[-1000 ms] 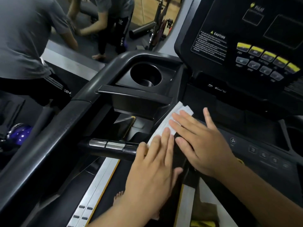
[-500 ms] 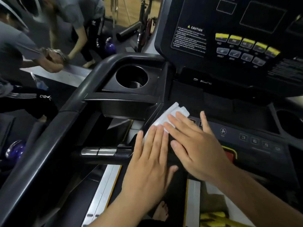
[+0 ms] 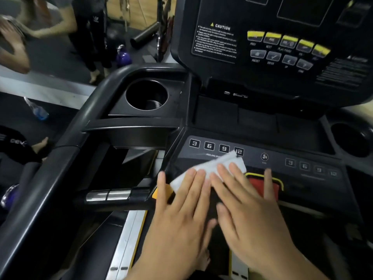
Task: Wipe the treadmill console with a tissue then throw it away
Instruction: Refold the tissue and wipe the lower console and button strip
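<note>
Tissue (image 3: 210, 168) first: where do we have it?

Flat on the lower strip of the treadmill console (image 3: 256, 122). It is white and folded, and it lies slantwise. Its upper corner touches the "12" at the end of the left row of number buttons (image 3: 210, 146). The red stop button (image 3: 257, 185) sits just to its right.

And our hands?

Both lie palm down on it, side by side. Our left hand (image 3: 181, 211) has straight fingers that press the lower left part of the tissue. Its little finger is spread out to the side, off the tissue, near the orange tab (image 3: 156, 194). Our right hand (image 3: 248, 215) is flat too, with its fingertips on the upper right part. Its little finger is splayed apart and lies over the red button. Neither hand curls round or pinches the tissue; we only press on it.

Is the right hand sharp enough to judge?

It is a bit blurred, but the fingers read as straight.

What else do we see?

We see the cup holder (image 3: 146, 96) up to the left and the fan button (image 3: 264, 157) beyond the tissue. The upright panel has yellow buttons (image 3: 288, 40). A silver grip (image 3: 109, 195) sits on the bar left of our hands. On the floor beyond are a purple kettlebell (image 3: 123, 57) and a water bottle (image 3: 37, 110). Other people stand there as well.
</note>
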`<state>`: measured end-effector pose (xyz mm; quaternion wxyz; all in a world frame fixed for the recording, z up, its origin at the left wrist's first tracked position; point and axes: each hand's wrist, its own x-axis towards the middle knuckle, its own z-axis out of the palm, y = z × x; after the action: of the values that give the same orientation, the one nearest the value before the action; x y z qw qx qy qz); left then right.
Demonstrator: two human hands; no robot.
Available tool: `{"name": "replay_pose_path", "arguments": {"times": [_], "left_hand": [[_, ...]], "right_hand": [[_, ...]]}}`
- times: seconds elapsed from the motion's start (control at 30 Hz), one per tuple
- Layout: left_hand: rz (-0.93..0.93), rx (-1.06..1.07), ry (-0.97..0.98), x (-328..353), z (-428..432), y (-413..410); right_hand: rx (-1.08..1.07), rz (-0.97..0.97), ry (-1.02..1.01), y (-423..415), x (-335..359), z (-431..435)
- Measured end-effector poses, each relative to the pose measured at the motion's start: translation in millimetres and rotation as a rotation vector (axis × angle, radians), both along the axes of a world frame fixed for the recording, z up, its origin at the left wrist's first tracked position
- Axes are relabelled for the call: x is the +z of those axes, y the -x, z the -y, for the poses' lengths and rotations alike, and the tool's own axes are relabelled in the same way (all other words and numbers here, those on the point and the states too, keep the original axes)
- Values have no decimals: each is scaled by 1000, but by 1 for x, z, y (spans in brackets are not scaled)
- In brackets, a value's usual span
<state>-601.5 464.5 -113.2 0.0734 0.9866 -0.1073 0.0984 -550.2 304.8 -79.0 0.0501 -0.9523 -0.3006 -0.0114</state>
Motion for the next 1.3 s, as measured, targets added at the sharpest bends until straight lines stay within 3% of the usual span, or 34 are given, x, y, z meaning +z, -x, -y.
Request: {"name": "replay_pose_path", "arguments": {"times": [0.3, 0.5, 0.63, 0.9, 1.1, 1.3], "left_hand": [[-44, 28, -54, 36, 0, -50], [-3, 28, -41, 24, 20, -22], [-26, 64, -59, 27, 26, -59], [-33, -111, 3, 14, 38, -42], [-5, -159, 7, 21, 51, -85], [-47, -240, 27, 11, 60, -48]], "right_hand": [[-142, -12, 18, -42, 5, 1], [-100, -8, -36, 9, 1, 12], [-200, -20, 35, -31, 6, 11], [-235, -73, 1, -5, 1, 38], [-316, -54, 11, -44, 5, 46], [-310, -70, -27, 2, 1, 66]]}}
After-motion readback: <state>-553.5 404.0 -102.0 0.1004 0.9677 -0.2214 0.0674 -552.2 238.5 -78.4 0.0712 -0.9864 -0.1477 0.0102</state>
